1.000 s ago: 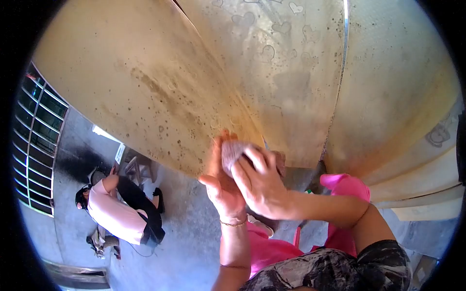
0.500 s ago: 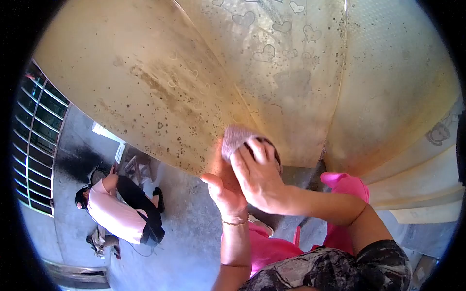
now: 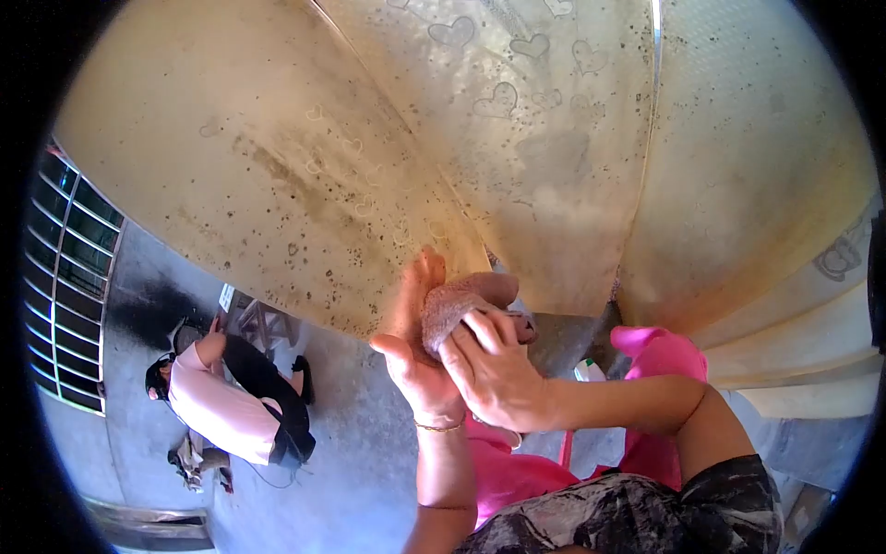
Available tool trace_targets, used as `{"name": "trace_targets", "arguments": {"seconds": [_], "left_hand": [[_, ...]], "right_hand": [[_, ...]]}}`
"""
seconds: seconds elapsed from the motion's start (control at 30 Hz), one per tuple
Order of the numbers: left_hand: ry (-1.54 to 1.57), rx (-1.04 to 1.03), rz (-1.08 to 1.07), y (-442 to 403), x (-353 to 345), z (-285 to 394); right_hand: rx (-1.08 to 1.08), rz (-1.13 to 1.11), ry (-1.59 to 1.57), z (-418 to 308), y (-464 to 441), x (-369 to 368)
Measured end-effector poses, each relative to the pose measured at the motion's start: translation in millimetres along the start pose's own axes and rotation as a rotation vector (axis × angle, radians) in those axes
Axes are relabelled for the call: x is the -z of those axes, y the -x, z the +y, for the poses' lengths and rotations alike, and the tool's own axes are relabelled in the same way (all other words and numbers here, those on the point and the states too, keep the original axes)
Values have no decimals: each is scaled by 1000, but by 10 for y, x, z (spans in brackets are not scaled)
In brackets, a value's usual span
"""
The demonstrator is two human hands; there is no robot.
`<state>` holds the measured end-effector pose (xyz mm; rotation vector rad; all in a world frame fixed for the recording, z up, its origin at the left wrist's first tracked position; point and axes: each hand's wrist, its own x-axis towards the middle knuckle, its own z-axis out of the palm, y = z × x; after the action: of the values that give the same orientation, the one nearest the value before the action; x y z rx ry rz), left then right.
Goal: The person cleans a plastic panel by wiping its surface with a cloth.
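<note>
A yellowed, translucent plastic curtain (image 3: 305,166) with printed hearts and dark spots hangs in front of me. My left hand (image 3: 420,355), with a thin bracelet at the wrist, lies palm up by its lower edge. The fingers stretch upward, partly seen through the plastic, and the thumb stands apart. My right hand (image 3: 494,365) presses a mauve cloth (image 3: 448,309) down over the left palm, fingers curled on it. Whether a fold of the plastic lies between the cloth and the palm, I cannot tell.
At the left a person (image 3: 226,397) in a light top bends low near a wooden stool (image 3: 263,323). A barred window (image 3: 74,277) stands beyond. Below me are pink trousers (image 3: 526,466), and a small white-and-green box (image 3: 589,371) is on the grey floor (image 3: 351,462).
My right hand and the cloth have moved down toward me, off the spotted plastic. More of my left fingers show. The curtain has shifted slightly left, and the white-and-green box has come into view.
</note>
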<state>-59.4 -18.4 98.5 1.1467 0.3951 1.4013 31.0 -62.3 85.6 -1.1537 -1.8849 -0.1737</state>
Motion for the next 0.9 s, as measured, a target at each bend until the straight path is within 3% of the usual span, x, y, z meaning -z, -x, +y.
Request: {"name": "trace_targets", "arguments": {"seconds": [0.23,0.37,0.53,0.67,0.9], "left_hand": [[6,-9,-1,-41,-59,-26],[1,12,2,-16,-13,-2],[24,8,-42,-23,-142,-7],[18,1,34,84,17,-68],[49,21,-6,97,-17,-88]], "right_hand": [[-79,59,2,92,-135,11],[0,-1,10,12,61,-55],[-119,122,28,230,-222,-29],[-13,41,-47,18,103,-57],[-108,56,-20,154,0,-42]]}}
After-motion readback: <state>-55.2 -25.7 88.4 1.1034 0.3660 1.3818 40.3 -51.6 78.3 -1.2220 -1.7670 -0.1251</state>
